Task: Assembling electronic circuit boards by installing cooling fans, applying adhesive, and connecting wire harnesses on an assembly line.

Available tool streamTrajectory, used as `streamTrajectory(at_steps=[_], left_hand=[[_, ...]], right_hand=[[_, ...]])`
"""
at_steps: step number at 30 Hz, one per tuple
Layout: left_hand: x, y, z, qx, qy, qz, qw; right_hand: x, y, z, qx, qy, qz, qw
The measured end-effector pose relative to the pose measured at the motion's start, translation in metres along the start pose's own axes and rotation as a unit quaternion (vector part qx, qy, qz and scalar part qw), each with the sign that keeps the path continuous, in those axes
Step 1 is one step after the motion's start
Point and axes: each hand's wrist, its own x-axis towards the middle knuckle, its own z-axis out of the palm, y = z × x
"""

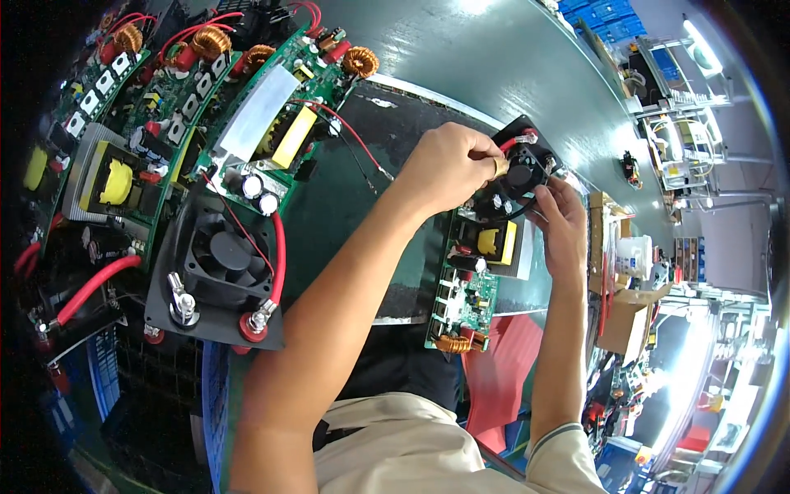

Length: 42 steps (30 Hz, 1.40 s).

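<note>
A circuit board [463,300] with a yellow transformer [491,242] and a copper coil [453,343] lies in front of me. At its far end stands a black end panel [517,128] carrying a black fan [522,174]. A red cable [515,142] ends in a metal lug on this panel. My left hand [454,169] is closed in a pinch beside the fan, on something small that I cannot make out. At the panel's right side my right hand [564,226] is closed around the end of a black cable [518,216]; its fingertips are partly hidden.
Several similar boards [185,107] stand in a row at the left, the nearest with a fan panel [226,255] and red cable [278,255]. Thin loose wires [358,136] reach over the dark mat [387,123]. Cardboard boxes [623,323] and a white tub [634,255] are at the right.
</note>
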Motion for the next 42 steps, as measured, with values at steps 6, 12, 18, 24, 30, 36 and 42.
streamTrajectory(at_steps=[6, 12, 18, 24, 30, 36, 42], left_hand=[[0.0, 0.004, 0.002, 0.025, -0.044, 0.037, 0.998], [-0.005, 0.012, 0.0, 0.018, -0.068, -0.026, 0.997], [-0.01, 0.02, -0.003, 0.016, -0.085, -0.095, 0.992], [-0.005, 0.02, -0.003, -0.077, -0.062, -0.082, 0.992], [-0.021, 0.012, -0.002, 0.053, 0.072, 0.054, 0.995], [-0.011, 0.093, -0.019, -0.396, 0.152, 0.078, 0.902], [0.016, 0.14, -0.067, -0.576, 0.041, 0.173, 0.798]], right_hand=[[0.002, 0.002, -0.001, 0.008, -0.003, -0.004, 1.0], [0.003, 0.007, -0.002, 0.029, -0.004, -0.021, 0.999], [0.001, 0.003, 0.003, 0.018, -0.005, -0.017, 1.0], [0.001, -0.001, -0.002, 0.007, 0.001, -0.029, 1.0], [-0.033, -0.02, -0.003, -0.057, 0.109, -0.131, 0.984], [-0.11, -0.056, 0.04, 0.271, -0.171, -0.095, 0.943], [-0.153, -0.054, 0.114, 0.447, -0.376, 0.024, 0.812]])
